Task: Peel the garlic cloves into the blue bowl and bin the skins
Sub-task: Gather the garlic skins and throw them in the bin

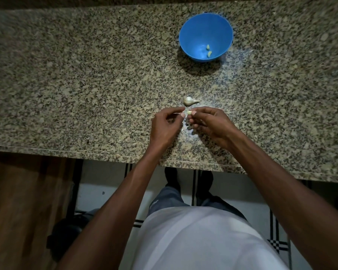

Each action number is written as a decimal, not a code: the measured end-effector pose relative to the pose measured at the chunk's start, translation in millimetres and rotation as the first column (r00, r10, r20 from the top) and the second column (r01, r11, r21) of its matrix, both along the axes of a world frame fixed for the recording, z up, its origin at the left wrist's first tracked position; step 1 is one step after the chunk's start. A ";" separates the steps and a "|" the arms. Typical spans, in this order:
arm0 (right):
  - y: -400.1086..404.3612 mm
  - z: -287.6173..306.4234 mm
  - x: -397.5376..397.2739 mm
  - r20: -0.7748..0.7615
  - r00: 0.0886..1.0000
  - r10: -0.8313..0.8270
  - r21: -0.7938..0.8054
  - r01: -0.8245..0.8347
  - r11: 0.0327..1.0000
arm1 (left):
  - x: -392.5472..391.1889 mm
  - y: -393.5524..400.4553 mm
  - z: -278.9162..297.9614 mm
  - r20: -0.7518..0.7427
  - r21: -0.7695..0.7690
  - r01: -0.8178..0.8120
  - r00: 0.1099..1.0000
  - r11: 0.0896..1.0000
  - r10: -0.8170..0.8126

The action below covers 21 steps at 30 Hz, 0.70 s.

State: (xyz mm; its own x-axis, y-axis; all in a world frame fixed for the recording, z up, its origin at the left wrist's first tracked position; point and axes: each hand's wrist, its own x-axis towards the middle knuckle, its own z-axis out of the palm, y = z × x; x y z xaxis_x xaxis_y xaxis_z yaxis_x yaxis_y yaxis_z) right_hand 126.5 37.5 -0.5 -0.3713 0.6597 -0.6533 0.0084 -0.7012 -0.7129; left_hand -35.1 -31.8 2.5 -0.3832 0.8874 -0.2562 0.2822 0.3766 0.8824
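On the left, most of the speckled stone bench (66, 75) is taken up by nothing that belongs to the job. No bin can be seen anywhere, so the skins are not yet thrown away, as far as can be told.

Near the middle, the left hand (165, 126) is curled, and a thin bit of skin seems to be pinched between its thumb and first finger. A small pale clove (188, 112) is held between the two hands, just above the bench. It is pinched on its other side by the fingertips of the right hand (209, 123), which is curled too. This clove looks partly bare, so it is judged to be in the middle of being peeled.

Under the hands, a few small skin scraps (186, 126) are lying on the bench. They are blurry and hard to count.

Just behind the hands, one more clove with its skin on (190, 100) is left waiting on the bench.

Further back and to the right, the blue bowl (191, 26) is set well apart from the hands. Two peeled cloves (208, 50) are lying in its bottom.

So two cloves are done, one is being worked on, one is left, and the skins are yet to be binned
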 end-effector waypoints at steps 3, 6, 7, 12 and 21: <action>0.2 0.8 0.6 0.021 0.998 0.060 0.069 -0.061 0.996 | 2.6 -1.1 5.0 0.128 0.012 0.004 0.992 1.000 -0.005; -0.6 1.6 1.8 0.044 0.993 0.105 0.135 -0.110 0.985 | 2.3 -0.3 5.8 0.182 -0.011 -0.073 0.981 0.997 0.074; -1.1 2.5 2.3 0.054 0.993 0.108 0.163 -0.116 0.980 | 1.6 0.6 4.8 0.173 -0.021 -0.088 0.981 0.996 0.090; -4.4 6.0 0.6 0.138 0.988 0.072 0.320 -0.113 0.941 | 3.0 4.0 1.5 0.085 -0.044 -0.066 0.994 0.997 0.069; -4.5 4.8 6.7 0.163 0.978 0.130 0.360 -0.182 0.915 | -5.6 0.9 5.7 0.200 -0.090 0.078 0.978 0.993 -0.059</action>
